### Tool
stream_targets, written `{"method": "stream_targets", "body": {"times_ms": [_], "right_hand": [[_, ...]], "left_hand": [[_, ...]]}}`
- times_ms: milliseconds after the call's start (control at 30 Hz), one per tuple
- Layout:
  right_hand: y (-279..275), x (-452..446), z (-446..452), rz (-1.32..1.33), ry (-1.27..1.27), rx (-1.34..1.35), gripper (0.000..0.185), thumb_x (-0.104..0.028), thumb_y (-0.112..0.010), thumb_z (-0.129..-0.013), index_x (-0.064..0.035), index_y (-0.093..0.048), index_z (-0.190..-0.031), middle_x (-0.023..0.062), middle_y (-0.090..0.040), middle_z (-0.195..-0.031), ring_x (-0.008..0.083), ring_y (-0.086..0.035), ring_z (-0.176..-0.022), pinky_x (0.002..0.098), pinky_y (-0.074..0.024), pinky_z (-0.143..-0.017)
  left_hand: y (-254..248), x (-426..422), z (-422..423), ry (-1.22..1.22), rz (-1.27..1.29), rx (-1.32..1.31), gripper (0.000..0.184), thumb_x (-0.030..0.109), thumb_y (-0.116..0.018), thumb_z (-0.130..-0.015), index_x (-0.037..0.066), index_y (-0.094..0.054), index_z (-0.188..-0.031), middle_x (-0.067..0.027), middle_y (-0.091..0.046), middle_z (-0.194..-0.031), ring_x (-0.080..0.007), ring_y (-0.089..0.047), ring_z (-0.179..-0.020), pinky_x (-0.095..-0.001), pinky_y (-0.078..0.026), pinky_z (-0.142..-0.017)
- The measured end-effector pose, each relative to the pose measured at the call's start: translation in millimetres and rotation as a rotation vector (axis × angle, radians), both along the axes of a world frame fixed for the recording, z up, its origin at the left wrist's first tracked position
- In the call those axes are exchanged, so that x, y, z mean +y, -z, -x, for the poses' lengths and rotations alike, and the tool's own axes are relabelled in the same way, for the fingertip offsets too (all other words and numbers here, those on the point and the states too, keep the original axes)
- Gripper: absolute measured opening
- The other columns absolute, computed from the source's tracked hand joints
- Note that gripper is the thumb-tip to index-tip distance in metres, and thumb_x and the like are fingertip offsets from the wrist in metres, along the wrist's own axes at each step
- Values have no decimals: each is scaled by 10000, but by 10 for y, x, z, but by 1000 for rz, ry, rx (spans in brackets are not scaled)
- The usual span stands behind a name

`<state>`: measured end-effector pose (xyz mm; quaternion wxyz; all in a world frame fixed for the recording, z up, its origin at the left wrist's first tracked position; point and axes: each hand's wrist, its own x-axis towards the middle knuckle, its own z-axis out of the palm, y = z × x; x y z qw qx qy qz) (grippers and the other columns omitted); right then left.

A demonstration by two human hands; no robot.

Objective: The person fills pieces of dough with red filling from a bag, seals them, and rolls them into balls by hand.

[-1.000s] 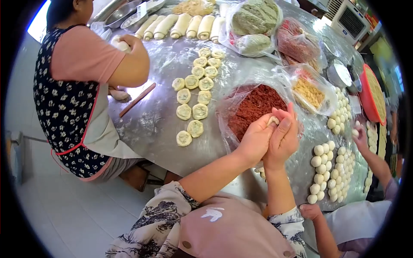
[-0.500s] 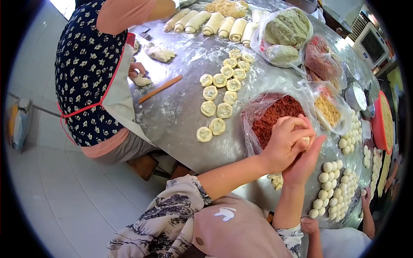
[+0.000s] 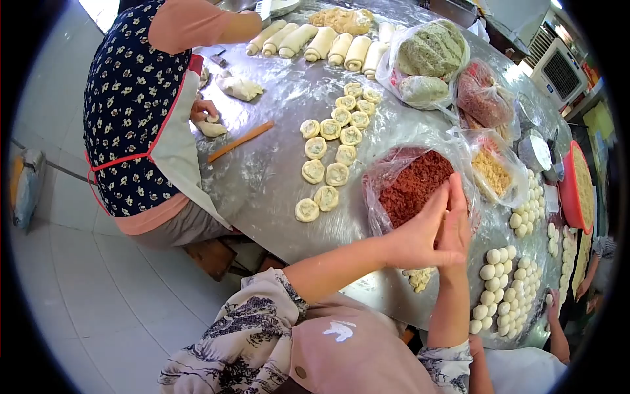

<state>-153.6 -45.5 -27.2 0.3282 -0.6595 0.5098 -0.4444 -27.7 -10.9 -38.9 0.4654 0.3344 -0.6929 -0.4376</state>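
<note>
My left hand [image 3: 420,231] and my right hand [image 3: 459,230] are pressed palm to palm, fingers stretched upward, over the near edge of a plastic bag of dark red filling [image 3: 410,190]. The piece of dough between them is hidden now; a pale bit of it showed between the palms half a second ago. Below my wrists lies a crumbly pale dough lump [image 3: 418,279] on the metal table [image 3: 275,190]. To the right stand rows of small round dough balls [image 3: 502,282]. Left of the bag are several flat round filled pastries [image 3: 326,197].
Across the table, a co-worker's hand [image 3: 205,110] rests on dough beside a wooden rolling pin [image 3: 240,142]. Dough rolls [image 3: 319,43] line the back. Bags of green dough [image 3: 430,49], reddish stuff [image 3: 484,95] and yellow filling [image 3: 492,174] stand right, with a red basin [image 3: 576,190].
My hands have gone from clasped, with fingers bent around the dough, to flat against each other with fingers straight. The view has shifted slightly.
</note>
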Motion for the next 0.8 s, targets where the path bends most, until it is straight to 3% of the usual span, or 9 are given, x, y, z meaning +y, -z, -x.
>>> {"method": "stream_targets", "body": {"times_ms": [133,400,467,533,600,633,667,733,800], "right_hand": [[-5,-128,23,-226,-42,-29,628,-452,-269,-1024,1,-282,-1459,139,-323,-1486,199,-314,-1346,314,-232,-1103],[-245,-19,-239,-233,-128,-220,679,-489,-232,-1018,42,-298,-1437,124,-313,-1496,203,-279,-1377,326,-181,-1135],[-216,-65,-269,-249,-49,-355,676,-489,-216,-1020,40,-312,-1431,125,-308,-1500,202,-251,-1393,329,-163,-1144],[-223,54,-278,-180,-134,-392,651,-461,-230,-1025,40,-308,-1433,134,-303,-1502,211,-230,-1405,338,-143,-1151],[-162,128,-222,-215,-259,-529,614,-409,-286,-1029,54,-291,-1434,150,-293,-1505,238,-234,-1410,351,-155,-1152],[-286,179,-148,10,-248,-31,488,-254,-425,-997,17,-378,-1400,210,-291,-1502,315,-215,-1423,400,-175,-1143],[-271,199,-175,135,-118,125,397,-182,-533,-946,11,-507,-1293,214,-451,-1392,357,-310,-1379,418,-242,-1119],[-215,164,-96,309,-40,281,272,-130,-608,-897,-11,-616,-1142,176,-602,-1171,340,-523,-1189,382,-406,-995],[-323,212,-119,208,-3,212,202,-93,-648,-858,-26,-644,-1048,139,-623,-1013,287,-591,-980,348,-468,-842]], "left_hand": [[-41,183,121,-22,-51,5,941,30,-613,-625,-85,-106,-1410,-289,-218,-1419,-420,-220,-1364,-415,-230,-1130],[-108,24,104,-66,51,-129,873,-67,-594,-555,-78,-243,-1354,-261,-337,-1314,-438,-315,-1259,-426,-277,-1099],[-148,-27,45,-186,102,-269,795,-21,-627,-637,-50,-283,-1353,-261,-409,-1255,-444,-424,-1178,-452,-396,-992],[-175,-140,-13,-213,7,-176,574,17,-629,-696,10,-430,-1235,-218,-535,-1086,-404,-533,-1042,-451,-475,-838],[-65,-250,-99,-290,39,-311,157,71,-616,-758,30,-546,-892,-153,-570,-805,-380,-576,-829,-459,-473,-684],[-63,-287,-132,-317,77,-258,151,70,-617,-753,27,-549,-881,-158,-565,-810,-379,-569,-813,-458,-470,-680],[-55,-305,-144,-338,113,-203,145,69,-618,-749,24,-552,-871,-163,-560,-815,-379,-562,-798,-457,-468,-676],[-57,-311,-144,-313,76,-210,160,43,-614,-716,15,-565,-867,-175,-554,-822,-379,-548,-773,-448,-462,-678],[-121,-311,-144,-260,59,-165,160,38,-609,-708,10,-571,-861,-180,-553,-828,-380,-545,-769,-446,-458,-679]]}}
